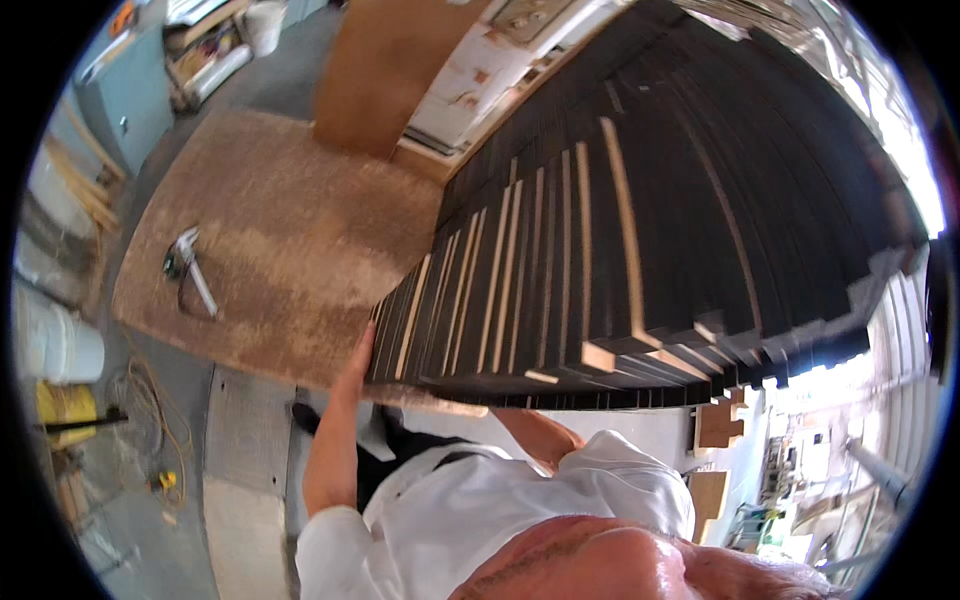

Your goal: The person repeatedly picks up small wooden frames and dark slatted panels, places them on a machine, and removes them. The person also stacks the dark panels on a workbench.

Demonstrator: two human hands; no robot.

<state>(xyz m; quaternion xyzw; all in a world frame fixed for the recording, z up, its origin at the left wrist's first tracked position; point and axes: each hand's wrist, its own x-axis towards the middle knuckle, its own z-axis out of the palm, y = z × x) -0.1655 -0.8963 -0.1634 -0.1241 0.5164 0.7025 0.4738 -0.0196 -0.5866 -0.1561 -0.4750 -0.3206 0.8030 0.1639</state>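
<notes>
A large stack of long dark boards (pixel 680 230) rises in front of me and to the right, with pale wood edges showing between several of them. My left hand (pixel 366 345) lies stretched along the stack's lower left end and touches it. Part of that hand is hidden by the boards. My right forearm (pixel 540 436) reaches under the stack's near edge, where the boards hide the hand. The stack's left end stands over a worn brown worktable (pixel 270 200).
A silver hammer-like tool (pixel 200 280) lies on the table beside a small dark green object. Behind stands a brown panel (pixel 385 70). At left are a grey-blue cabinet (pixel 125 100), a white bucket (pixel 75 345), a yellow container (pixel 65 412) and a cord on the floor.
</notes>
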